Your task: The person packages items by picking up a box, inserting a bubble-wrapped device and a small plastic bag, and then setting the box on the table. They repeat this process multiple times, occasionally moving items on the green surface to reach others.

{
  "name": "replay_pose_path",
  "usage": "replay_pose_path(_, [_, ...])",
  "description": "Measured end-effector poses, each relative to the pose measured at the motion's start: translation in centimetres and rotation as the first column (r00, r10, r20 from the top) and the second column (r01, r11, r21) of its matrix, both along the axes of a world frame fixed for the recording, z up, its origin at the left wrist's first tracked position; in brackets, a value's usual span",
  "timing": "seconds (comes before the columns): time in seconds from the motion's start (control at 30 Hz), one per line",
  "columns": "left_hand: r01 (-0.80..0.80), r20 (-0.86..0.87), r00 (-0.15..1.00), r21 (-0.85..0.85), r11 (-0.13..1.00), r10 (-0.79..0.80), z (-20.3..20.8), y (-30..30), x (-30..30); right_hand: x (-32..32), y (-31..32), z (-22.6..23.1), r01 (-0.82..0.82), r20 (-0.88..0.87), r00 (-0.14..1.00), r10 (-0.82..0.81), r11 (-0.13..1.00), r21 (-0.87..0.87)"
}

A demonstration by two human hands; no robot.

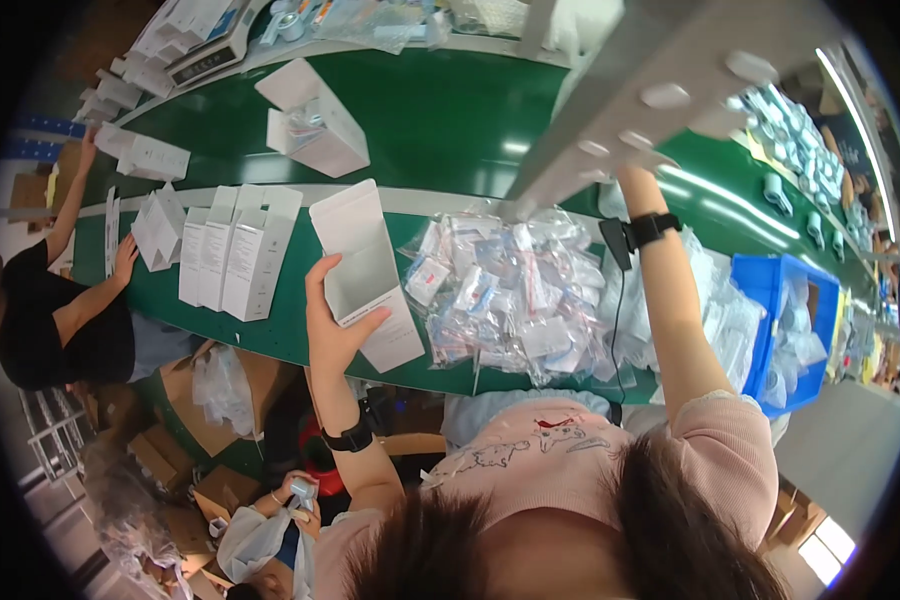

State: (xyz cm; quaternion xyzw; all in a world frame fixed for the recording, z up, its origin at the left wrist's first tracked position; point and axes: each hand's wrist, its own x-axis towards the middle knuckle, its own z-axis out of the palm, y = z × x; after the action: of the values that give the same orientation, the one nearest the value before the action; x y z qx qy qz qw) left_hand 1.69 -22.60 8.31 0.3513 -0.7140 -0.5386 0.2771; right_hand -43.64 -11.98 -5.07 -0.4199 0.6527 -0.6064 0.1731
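Note:
My left hand (332, 325) grips an open white cardboard box (398, 340) by its near side, thumb and fingers on its walls. The box's flap stands up and its inside looks bare. My right arm stretches forward past a grey metal beam (590, 110). That beam covers most of my right hand (634, 180), so its fingers are hidden. Between my arms lies a pile of small clear plastic packets (515, 290) with white and blue contents. To its right are cloudy plastic bags (705, 300).
Several white boxes (245, 265) stand at left, beside a co-worker (45, 320). An open filled box (320, 130) sits on the green conveyor belt (440, 110). A blue bin (765, 280) with bagged items is at right. Another person (270, 540) handles something below left.

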Motion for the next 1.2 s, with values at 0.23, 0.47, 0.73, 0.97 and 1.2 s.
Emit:
replay_pose_path(0.23, [0.037, 0.168, 0.986, -0.230, 0.972, 0.002, 2.2, 5.1, -3.6, 9.7, 8.3, 12.5, 0.007, 0.683, 0.644, 0.344, 0.891, -0.455])
replay_pose_path(0.47, [0.138, -0.024, 0.989, -0.204, 0.969, -0.146, 1.6, 9.3, -6.2, 18.4, 7.0, 18.7, 0.131, 0.526, 0.060, 0.848, 0.516, -0.846])
replay_pose_path(0.73, [0.147, 0.034, 0.989, -0.200, 0.969, -0.143, 1.2, 10.6, -5.4, 21.2, 5.8, 18.9, 0.226, 0.258, -0.503, 0.825, 0.413, -0.882])
replay_pose_path(0.97, [0.109, 0.193, 0.981, -0.377, 0.920, -0.037, 3.0, 11.7, -6.5, 24.6, 4.6, 20.6, 0.324, 0.829, 0.310, 0.466, 0.768, -0.553])
replay_pose_path(1.2, [-0.196, -0.078, 0.980, -0.291, 0.936, 0.181, 0.0, 12.9, -7.6, 26.4, 3.5, 18.8, 0.430, 0.042, 0.892, -0.451, 0.815, -0.389])
